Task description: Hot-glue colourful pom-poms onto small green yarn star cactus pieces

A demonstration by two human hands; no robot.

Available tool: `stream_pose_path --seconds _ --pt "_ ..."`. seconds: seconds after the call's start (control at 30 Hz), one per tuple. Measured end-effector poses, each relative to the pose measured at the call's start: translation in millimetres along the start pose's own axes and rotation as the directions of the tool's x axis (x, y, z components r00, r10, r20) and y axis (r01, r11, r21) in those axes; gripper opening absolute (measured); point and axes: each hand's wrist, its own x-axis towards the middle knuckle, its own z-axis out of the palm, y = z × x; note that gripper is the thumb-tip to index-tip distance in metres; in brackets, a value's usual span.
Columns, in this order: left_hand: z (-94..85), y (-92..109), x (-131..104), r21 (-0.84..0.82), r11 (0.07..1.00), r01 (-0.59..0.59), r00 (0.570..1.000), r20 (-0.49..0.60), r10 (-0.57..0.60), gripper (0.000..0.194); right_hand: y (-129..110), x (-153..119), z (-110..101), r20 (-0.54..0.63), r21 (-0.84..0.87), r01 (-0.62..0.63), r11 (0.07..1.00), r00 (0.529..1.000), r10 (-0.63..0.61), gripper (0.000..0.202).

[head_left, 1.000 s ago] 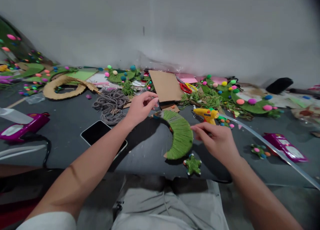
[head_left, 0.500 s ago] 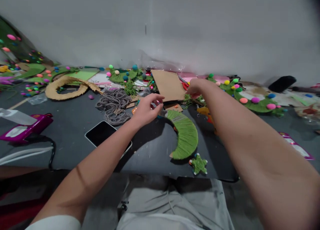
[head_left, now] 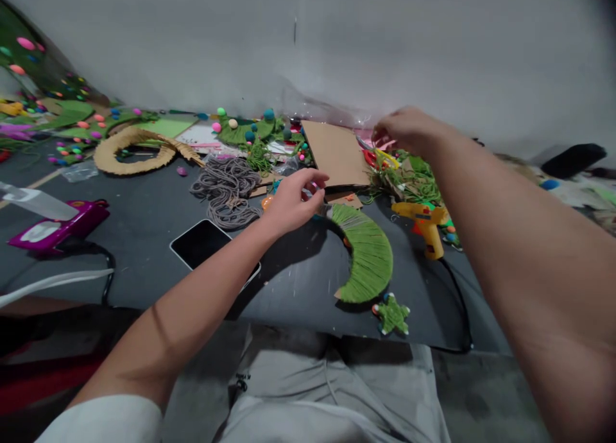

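My left hand (head_left: pixel 296 201) hovers above the table's middle, its fingers loosely curved with the thumb apart and nothing visibly held. Just below and right of it lies a crescent (head_left: pixel 368 253) wrapped in green yarn. A small green star (head_left: pixel 392 314) with white tips rests at its lower end. My right hand (head_left: pixel 409 130) is over the back of the table, fingers bent downward; whatever they hold is hidden. Beneath it are red-handled scissors (head_left: pixel 369 158), a yellow-handled tool (head_left: pixel 389 159) and loose green yarn (head_left: pixel 416 183). A yellow glue gun (head_left: pixel 423 223) lies near my right forearm.
Left of centre are a phone (head_left: pixel 199 241), grey yarn (head_left: pixel 226 186) and a straw-coloured ring (head_left: pixel 108 164). A purple device (head_left: pixel 62 228) with a cord is at far left. Cardboard (head_left: pixel 337 154) leans at the back, beside a pom-pom-covered green crescent (head_left: pixel 245 131). A wall stands behind.
My right hand has moved up and away from the green yarn at the back, uncovering the glue gun and yellow-handled tool. My left hand stays almost still; the view has shifted slightly.
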Motion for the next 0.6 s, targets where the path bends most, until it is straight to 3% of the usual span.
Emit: stream_pose_path --seconds 0.17,0.3,0.6 --pt "1.3 -1 0 -0.024 1.000 0.011 1.000 0.004 -0.011 0.026 -23 2 -19 -0.117 0.328 0.096 0.940 0.991 -0.061 0.032" --pt "2.0 -1 -1 -0.046 0.999 0.028 1.000 0.009 -0.027 0.025 -44 -5 -37 -0.143 0.476 0.192 0.858 0.980 -0.140 0.034" --pt "3.1 0 0 -0.123 0.988 0.098 0.995 0.008 -0.098 0.024 -104 -41 -55 -0.193 0.398 0.437 0.807 0.900 -0.392 0.028"
